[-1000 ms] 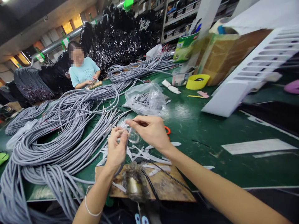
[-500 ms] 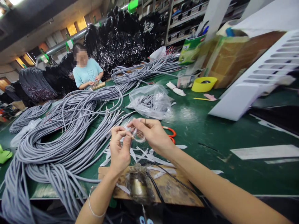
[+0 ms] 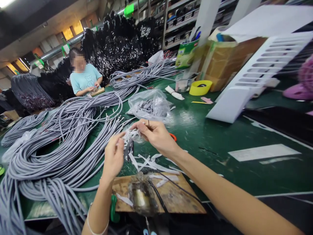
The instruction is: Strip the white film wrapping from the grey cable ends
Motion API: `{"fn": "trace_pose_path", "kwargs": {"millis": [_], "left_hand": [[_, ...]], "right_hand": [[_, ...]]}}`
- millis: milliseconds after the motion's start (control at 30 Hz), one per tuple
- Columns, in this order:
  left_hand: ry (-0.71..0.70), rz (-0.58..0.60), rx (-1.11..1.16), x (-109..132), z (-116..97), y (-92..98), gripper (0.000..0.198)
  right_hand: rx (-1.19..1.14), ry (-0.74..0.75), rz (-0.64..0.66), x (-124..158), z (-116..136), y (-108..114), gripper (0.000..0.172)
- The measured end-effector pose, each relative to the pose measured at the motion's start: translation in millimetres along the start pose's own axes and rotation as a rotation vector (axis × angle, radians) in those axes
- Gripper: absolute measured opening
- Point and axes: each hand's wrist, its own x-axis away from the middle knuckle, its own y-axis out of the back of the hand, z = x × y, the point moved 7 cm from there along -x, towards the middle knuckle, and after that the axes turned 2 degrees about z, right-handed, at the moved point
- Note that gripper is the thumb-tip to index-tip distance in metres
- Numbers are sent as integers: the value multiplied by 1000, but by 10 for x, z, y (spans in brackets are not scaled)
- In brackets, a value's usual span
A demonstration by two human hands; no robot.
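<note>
**Both grips pinched above the board**

L grip [image 3: 113,156] is pinched on a thin grey cable end [image 3: 128,147], which hangs just right of its fingertips. R grip [image 3: 156,135], just beyond and right of L grip, is clenched on a pale crumpled tape strip [image 3: 133,133] held betw. the two grips, over the green counter [image 3: 220,137].

Nearer than both grips sits a brown wooden board [image 3: 176,195] w/ a small plastic-wrapped metal device [image 3: 140,195] and a black cord [image 3: 156,193] across it. Under the grips lie loose white paper strips [image 3: 153,164]. An orange scissor handle [image 3: 173,137] peeks out just right of R grip.

Left of L grip are big coils of grey cable [image 3: 56,143]. Beyond R grip is a clear plastic bag of grey pieces [image 3: 151,106]. Farther off are a yellow round bowl [image 3: 200,87] and a white slatted plastic panel [image 3: 256,75]. At the far side, beyond the coils, is a co-worker in a light blue tee [image 3: 84,78].
</note>
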Motion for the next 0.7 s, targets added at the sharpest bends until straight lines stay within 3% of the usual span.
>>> {"fn": "trace_pose_path", "kwargs": {"millis": [67, 100, 167, 233, 367, 467, 533, 700], "left_hand": [[165, 169, 18, 14, 122, -142, 37], [206, 189, 54, 25, 146, -170, 38], [179, 89, 113, 26, 115, -120, 33], [47, -82, 96, 34, 8, 4, 21], [-235, -279, -180, 124, -245, 151, 8], [-439, -342, -382, 217, -407, 153, 15], [-539, -355, -466, 265, -470, 127, 19], [-606, -363, -552, 296, -499, 87, 23]], "right_hand": [[66, 64, 24, 22, 83, -7, 48], [98, 85, 5, 30, 117, 14, 48], [174, 116, -98, 49, 180, 107, 46], [282, 173, -253, 97, 266, 231, 43], [638, 475, -435, 286, 548, 273, 18], [959, 790, -332, 426, 706, 32, 13], [1084, 924, -241, 483, 730, -108, 15], [1202, 949, -184, 479, 716, -195, 25]]}}
